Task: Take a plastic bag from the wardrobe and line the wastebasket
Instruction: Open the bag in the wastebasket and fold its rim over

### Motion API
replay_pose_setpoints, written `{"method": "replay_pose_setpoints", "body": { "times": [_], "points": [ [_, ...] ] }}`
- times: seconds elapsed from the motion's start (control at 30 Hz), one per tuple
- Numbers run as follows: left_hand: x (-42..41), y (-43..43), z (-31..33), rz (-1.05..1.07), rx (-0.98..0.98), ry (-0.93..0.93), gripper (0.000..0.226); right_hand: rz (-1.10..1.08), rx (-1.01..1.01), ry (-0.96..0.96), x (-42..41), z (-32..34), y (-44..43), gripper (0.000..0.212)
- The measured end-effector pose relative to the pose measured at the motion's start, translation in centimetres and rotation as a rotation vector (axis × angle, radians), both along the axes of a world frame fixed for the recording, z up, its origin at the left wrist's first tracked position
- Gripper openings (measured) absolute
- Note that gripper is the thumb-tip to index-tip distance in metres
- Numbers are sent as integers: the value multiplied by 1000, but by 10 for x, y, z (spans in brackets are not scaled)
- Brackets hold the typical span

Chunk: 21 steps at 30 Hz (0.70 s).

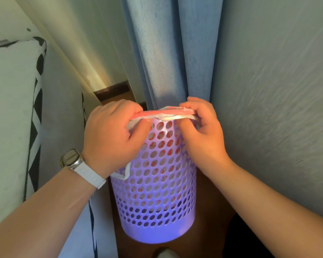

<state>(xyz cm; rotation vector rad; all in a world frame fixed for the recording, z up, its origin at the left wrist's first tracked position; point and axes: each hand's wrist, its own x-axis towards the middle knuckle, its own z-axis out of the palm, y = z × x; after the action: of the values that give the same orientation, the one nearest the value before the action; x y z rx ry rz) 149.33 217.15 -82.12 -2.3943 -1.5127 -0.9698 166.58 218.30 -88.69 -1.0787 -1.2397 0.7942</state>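
A tall purple wastebasket (155, 192) with round holes stands on the brown floor in the middle of the view. A white plastic bag with red print (166, 113) sits inside it; its edge is folded over the rim, and red print shows through the holes. My left hand (112, 135), with a watch on the wrist, grips the bag's edge at the rim's left side. My right hand (201, 131) pinches the bag's edge at the rim's right side. A loose white flap (127, 171) hangs below my left hand.
A bed with a white cover and black-and-white patterned trim (17, 108) fills the left. A blue curtain (172, 53) hangs right behind the basket. A textured grey wall (278, 90) closes in the right side. The floor strip is narrow.
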Motion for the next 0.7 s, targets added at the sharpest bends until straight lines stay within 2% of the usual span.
{"method": "replay_pose_setpoints", "body": {
  "times": [0.23, 0.33, 0.5, 0.7],
  "points": [
    [0, 0, -1, -50, -17, 29, 34, -87, 54, -97, -1, -2, -2, 3],
    [9, -4, -1, -19, -36, 49, 39, -83, 58, -178, -6, -1, -5, 12],
    [11, -5, -5, -61, -52, 64, 29, -69, 28, -250, -11, 1, -10, 17],
    [4, -5, -5, -26, -37, 154, 23, 76, -23, -199, -8, 3, -12, 18]
  ]
}}
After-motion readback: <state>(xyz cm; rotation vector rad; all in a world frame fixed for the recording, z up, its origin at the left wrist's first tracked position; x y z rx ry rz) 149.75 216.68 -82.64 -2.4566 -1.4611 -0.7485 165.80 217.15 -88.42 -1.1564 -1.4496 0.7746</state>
